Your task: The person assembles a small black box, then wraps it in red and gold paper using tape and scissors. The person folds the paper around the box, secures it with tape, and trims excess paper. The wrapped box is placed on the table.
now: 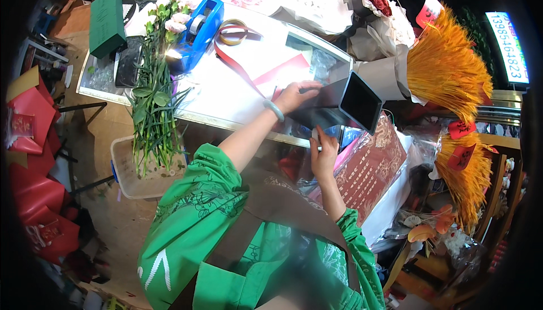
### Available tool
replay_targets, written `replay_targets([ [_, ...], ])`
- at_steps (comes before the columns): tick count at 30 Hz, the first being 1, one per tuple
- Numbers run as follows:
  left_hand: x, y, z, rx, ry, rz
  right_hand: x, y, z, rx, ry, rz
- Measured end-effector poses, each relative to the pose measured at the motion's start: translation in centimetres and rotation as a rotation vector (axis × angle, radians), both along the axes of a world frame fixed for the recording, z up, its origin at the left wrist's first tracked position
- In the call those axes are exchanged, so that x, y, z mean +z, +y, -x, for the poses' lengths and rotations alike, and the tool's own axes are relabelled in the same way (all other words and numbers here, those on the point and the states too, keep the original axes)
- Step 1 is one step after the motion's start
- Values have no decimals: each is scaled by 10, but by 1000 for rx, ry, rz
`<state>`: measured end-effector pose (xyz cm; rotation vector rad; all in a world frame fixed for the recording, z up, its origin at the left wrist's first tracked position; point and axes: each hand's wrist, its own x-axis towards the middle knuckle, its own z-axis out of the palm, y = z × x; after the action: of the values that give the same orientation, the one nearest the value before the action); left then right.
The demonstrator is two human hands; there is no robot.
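Observation:
My left hand (299, 94), with a pale green bangle at the wrist, lies by a dark glossy surface (316, 108) at the counter's right part. Its fingers are spread and no held object shows. Nearer to me, my right hand (324, 151) is at the counter's front edge with bent fingers; a small pale thing shows at its fingertips, and its grip is unclear. A black screen with a light frame (360, 103) stands right of both hands. Red ribbon (237, 66) and a tape roll (233, 33) lie on the white counter (237, 106), left of and beyond my left hand.
A blue tape dispenser (199, 34), pink carnations (176, 23) with long green stems, and a green box (106, 23) are at left. A plastic bin (144, 185) stands below. Wrapped bouquets (314, 8) line the back; orange wheat-like bunches (445, 64) and a dark red patterned package (369, 165) are at right.

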<state>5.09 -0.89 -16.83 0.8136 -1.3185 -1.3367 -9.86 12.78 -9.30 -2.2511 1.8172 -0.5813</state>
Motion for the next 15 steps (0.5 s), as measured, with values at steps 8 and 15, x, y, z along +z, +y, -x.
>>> replay_targets([
  [8, -19, -2, 16, 74, -349, 58, 3, 2, 9, -87, -54, -37],
  [15, 17, 29, 10, -27, -586, 355, -4, 3, 27, -90, -50, 67],
])
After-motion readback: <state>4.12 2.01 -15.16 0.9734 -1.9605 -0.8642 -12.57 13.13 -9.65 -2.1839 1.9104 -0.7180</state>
